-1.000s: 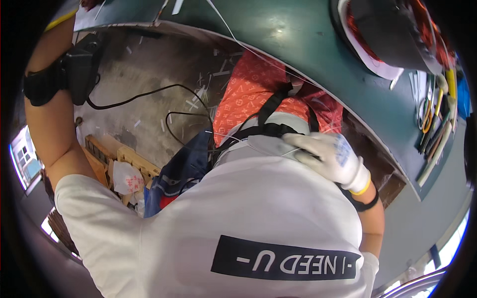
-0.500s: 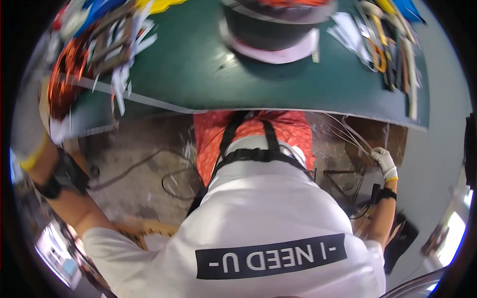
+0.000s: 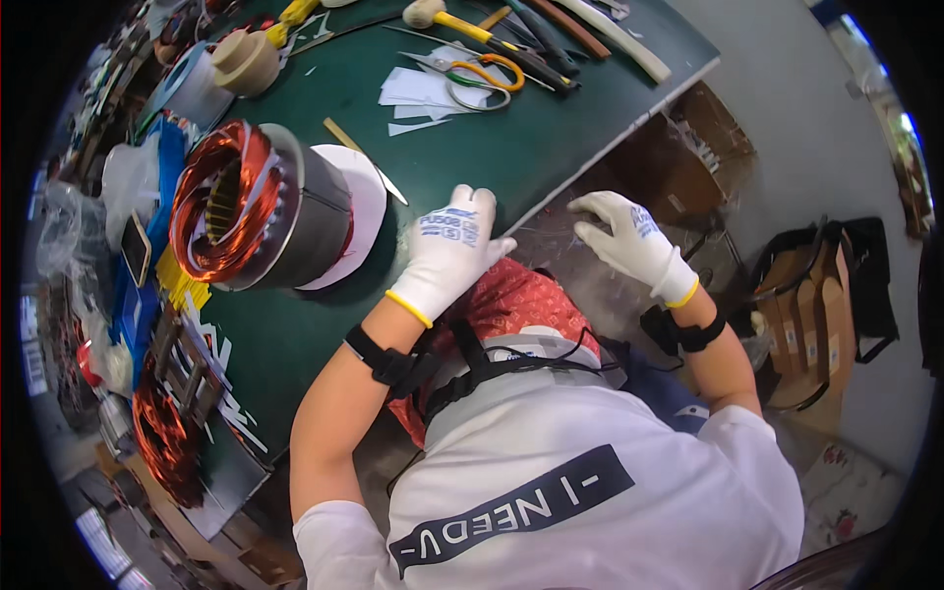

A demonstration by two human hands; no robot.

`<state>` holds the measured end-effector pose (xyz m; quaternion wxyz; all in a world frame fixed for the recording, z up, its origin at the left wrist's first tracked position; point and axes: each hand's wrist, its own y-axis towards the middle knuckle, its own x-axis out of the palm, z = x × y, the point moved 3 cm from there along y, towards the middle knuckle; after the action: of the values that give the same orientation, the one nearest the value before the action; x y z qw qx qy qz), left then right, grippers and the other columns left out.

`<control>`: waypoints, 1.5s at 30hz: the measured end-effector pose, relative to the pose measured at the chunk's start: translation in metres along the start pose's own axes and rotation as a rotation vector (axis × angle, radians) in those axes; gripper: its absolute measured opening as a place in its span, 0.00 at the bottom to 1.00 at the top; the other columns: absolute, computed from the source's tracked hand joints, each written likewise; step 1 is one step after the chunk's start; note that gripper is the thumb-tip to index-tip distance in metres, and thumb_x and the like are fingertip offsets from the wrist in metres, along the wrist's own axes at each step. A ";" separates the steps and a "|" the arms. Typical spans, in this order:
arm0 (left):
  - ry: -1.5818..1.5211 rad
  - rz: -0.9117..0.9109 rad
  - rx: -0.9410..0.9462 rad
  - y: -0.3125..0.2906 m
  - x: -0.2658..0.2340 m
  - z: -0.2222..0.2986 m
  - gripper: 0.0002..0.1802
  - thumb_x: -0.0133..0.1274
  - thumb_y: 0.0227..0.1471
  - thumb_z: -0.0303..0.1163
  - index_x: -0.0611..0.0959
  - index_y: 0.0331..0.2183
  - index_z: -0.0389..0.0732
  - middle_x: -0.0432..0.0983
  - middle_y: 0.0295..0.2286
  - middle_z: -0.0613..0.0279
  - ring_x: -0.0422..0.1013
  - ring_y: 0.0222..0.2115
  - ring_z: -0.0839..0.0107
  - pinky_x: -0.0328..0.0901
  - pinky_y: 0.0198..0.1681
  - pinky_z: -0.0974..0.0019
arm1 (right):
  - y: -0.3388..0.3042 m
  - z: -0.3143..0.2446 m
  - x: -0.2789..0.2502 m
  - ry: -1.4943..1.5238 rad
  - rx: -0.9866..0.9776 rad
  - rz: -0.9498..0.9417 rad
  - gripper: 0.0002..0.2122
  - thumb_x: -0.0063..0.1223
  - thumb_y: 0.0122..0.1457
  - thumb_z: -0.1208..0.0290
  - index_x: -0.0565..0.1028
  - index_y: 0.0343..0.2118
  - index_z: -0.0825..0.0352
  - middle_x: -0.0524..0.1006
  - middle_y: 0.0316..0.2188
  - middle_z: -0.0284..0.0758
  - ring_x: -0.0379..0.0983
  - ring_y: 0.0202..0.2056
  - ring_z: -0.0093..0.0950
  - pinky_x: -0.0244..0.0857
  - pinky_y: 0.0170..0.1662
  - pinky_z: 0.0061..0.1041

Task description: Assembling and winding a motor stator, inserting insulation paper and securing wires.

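White gloves (image 3: 447, 251), black wristbands (image 3: 701, 334), white shirt (image 3: 688, 501)

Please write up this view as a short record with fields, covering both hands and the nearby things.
Left hand: white-gloved, at the edge of the green table, nothing visibly held
Right hand: white-gloved, beyond that edge, fingers parted, nothing visibly held
Cylinder: grey, copper coils at one end, on the table left of the left hand
Scissors: one orange handle loop, on white paper pieces
Mallet: yellow-handled, beyond the scissors
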<state>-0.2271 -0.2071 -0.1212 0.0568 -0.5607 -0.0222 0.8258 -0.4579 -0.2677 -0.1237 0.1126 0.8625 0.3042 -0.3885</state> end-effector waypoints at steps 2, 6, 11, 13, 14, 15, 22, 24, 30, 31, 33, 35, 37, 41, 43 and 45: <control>0.014 0.075 0.010 -0.008 -0.007 0.003 0.23 0.65 0.47 0.47 0.78 0.39 0.42 0.74 0.38 0.53 0.77 0.35 0.51 0.71 0.36 0.53 | -0.001 -0.002 0.002 0.002 -0.014 0.007 0.13 0.54 0.58 0.69 0.79 0.43 0.68 0.79 0.41 0.45 0.75 0.45 0.44 0.69 0.49 0.38; 0.115 0.417 0.165 -0.010 -0.039 0.004 0.05 0.61 0.52 0.35 0.83 0.31 0.46 0.77 0.30 0.60 0.76 0.28 0.58 0.71 0.32 0.59 | 0.018 -0.005 0.011 -0.199 -0.191 0.182 0.11 0.53 0.57 0.71 0.79 0.41 0.66 0.79 0.40 0.43 0.75 0.45 0.44 0.69 0.47 0.39; 0.179 0.713 0.269 -0.002 -0.062 -0.019 0.10 0.64 0.52 0.39 0.83 0.26 0.44 0.78 0.25 0.60 0.76 0.25 0.57 0.70 0.27 0.59 | 0.068 -0.012 -0.003 -0.379 -0.339 0.538 0.13 0.51 0.54 0.77 0.79 0.43 0.70 0.79 0.42 0.46 0.73 0.47 0.47 0.67 0.52 0.40; 0.171 0.756 0.237 -0.002 -0.066 -0.026 0.09 0.65 0.51 0.38 0.84 0.27 0.44 0.79 0.26 0.60 0.76 0.26 0.57 0.70 0.28 0.60 | 0.085 -0.005 -0.009 -0.269 -0.337 0.499 0.15 0.50 0.53 0.76 0.78 0.44 0.69 0.78 0.44 0.47 0.72 0.49 0.47 0.66 0.54 0.40; 0.161 0.778 0.224 -0.001 -0.068 -0.027 0.09 0.66 0.50 0.38 0.84 0.27 0.44 0.79 0.26 0.60 0.76 0.26 0.58 0.70 0.29 0.60 | 0.091 0.000 -0.011 -0.240 -0.350 0.511 0.16 0.49 0.53 0.76 0.78 0.45 0.69 0.78 0.46 0.47 0.72 0.50 0.47 0.66 0.56 0.40; 0.164 0.791 0.210 -0.002 -0.070 -0.028 0.09 0.66 0.50 0.37 0.84 0.27 0.43 0.79 0.26 0.60 0.76 0.27 0.58 0.70 0.30 0.61 | 0.095 0.002 -0.011 -0.215 -0.447 0.559 0.17 0.49 0.53 0.75 0.78 0.46 0.69 0.78 0.47 0.47 0.72 0.51 0.48 0.65 0.57 0.41; 0.178 0.781 0.201 -0.004 -0.074 -0.022 0.09 0.66 0.51 0.37 0.84 0.27 0.42 0.80 0.26 0.60 0.77 0.27 0.58 0.70 0.31 0.61 | 0.116 0.016 0.034 -0.541 -0.182 0.375 0.21 0.50 0.61 0.56 0.76 0.56 0.58 0.74 0.56 0.38 0.70 0.54 0.47 0.60 0.62 0.44; 0.155 0.771 0.211 -0.004 -0.073 -0.022 0.09 0.66 0.51 0.37 0.85 0.27 0.42 0.79 0.26 0.60 0.76 0.27 0.58 0.70 0.31 0.61 | 0.111 0.006 0.035 -0.641 -0.201 0.287 0.22 0.51 0.62 0.51 0.77 0.54 0.56 0.74 0.55 0.35 0.69 0.53 0.44 0.61 0.59 0.46; 0.124 0.729 0.199 -0.004 -0.071 -0.024 0.08 0.66 0.50 0.36 0.85 0.28 0.44 0.79 0.25 0.61 0.76 0.26 0.60 0.69 0.29 0.62 | 0.059 -0.007 0.021 -0.707 -0.365 0.142 0.18 0.59 0.55 0.53 0.79 0.42 0.62 0.76 0.42 0.36 0.73 0.45 0.37 0.69 0.48 0.37; 0.113 0.745 0.218 -0.004 -0.070 -0.022 0.07 0.66 0.49 0.35 0.85 0.27 0.44 0.79 0.25 0.61 0.76 0.25 0.61 0.69 0.28 0.63 | 0.053 -0.004 0.022 -0.716 -0.393 0.138 0.18 0.59 0.56 0.53 0.79 0.41 0.62 0.76 0.41 0.35 0.73 0.45 0.36 0.69 0.47 0.35; 0.066 0.735 0.260 -0.005 -0.064 -0.017 0.07 0.67 0.49 0.35 0.85 0.27 0.45 0.79 0.25 0.62 0.76 0.25 0.61 0.69 0.28 0.63 | 0.048 0.002 0.026 -0.699 -0.407 0.204 0.13 0.60 0.54 0.60 0.80 0.39 0.61 0.77 0.37 0.33 0.74 0.41 0.35 0.71 0.44 0.33; 0.071 0.709 0.304 -0.007 -0.056 -0.010 0.06 0.67 0.48 0.34 0.85 0.27 0.46 0.78 0.24 0.62 0.76 0.24 0.61 0.69 0.28 0.62 | 0.045 0.006 0.033 -0.706 -0.404 0.148 0.14 0.62 0.51 0.64 0.78 0.40 0.62 0.76 0.36 0.33 0.74 0.41 0.35 0.71 0.44 0.35; 0.011 0.650 0.252 -0.009 -0.045 -0.006 0.06 0.66 0.49 0.32 0.85 0.29 0.43 0.80 0.27 0.60 0.76 0.28 0.59 0.69 0.32 0.61 | 0.038 0.001 0.031 -0.610 -0.425 0.178 0.11 0.60 0.50 0.71 0.80 0.39 0.63 0.77 0.33 0.34 0.75 0.38 0.36 0.71 0.42 0.36; -0.138 0.567 0.197 -0.019 -0.035 -0.002 0.08 0.65 0.48 0.32 0.86 0.33 0.43 0.80 0.28 0.58 0.77 0.29 0.59 0.71 0.33 0.62 | 0.002 -0.025 0.004 -0.131 -0.261 0.223 0.10 0.59 0.51 0.74 0.82 0.37 0.65 0.78 0.31 0.38 0.76 0.35 0.37 0.71 0.40 0.33; -0.359 0.372 0.128 -0.027 -0.035 -0.005 0.11 0.64 0.52 0.33 0.87 0.38 0.39 0.83 0.32 0.59 0.79 0.28 0.67 0.71 0.33 0.68 | -0.014 -0.039 -0.002 0.237 -0.004 0.072 0.13 0.62 0.53 0.73 0.82 0.42 0.70 0.80 0.30 0.38 0.76 0.33 0.29 0.70 0.39 0.27; -1.007 0.182 -0.096 -0.042 -0.035 -0.010 0.15 0.63 0.55 0.34 0.86 0.41 0.35 0.83 0.35 0.60 0.78 0.31 0.73 0.70 0.36 0.71 | -0.021 -0.060 0.005 0.764 0.171 -0.015 0.12 0.62 0.58 0.72 0.80 0.43 0.74 0.81 0.35 0.34 0.74 0.37 0.19 0.69 0.42 0.22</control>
<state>-0.2019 -0.1693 -0.0889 -0.0588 -0.0952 -0.0360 0.9931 -0.4324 -0.2228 -0.0866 -0.0837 0.9490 0.2970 -0.0640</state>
